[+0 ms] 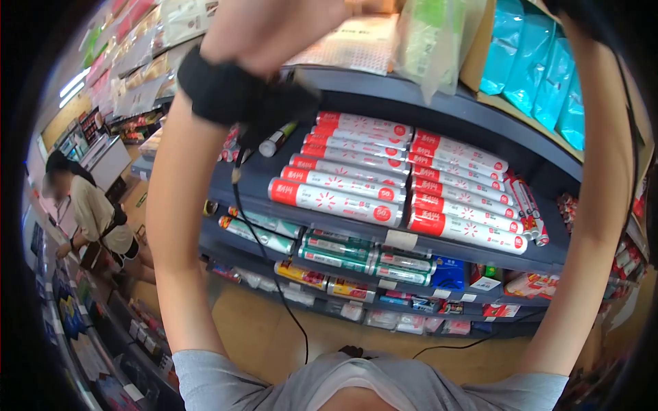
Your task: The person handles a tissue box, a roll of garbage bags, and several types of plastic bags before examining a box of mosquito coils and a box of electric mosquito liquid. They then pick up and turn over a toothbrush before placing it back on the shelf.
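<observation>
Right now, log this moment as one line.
left hand: raised near packages, grip unclear | right hand: out of frame | red-white rolls: lying on shelf below

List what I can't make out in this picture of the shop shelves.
All in the head view:
- Right hand: beyond the top edge.
- Left hand: blurred, fingers running into the top edge; grip unclear.
- Blue packets: tops cut off by the top edge.
- Lowest-shelf packets: labels too small to read.

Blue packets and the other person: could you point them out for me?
Blue packets [532,63]: head view, front of a middle packet.
Other person [94,207]: head view, on the light shirt.
</observation>
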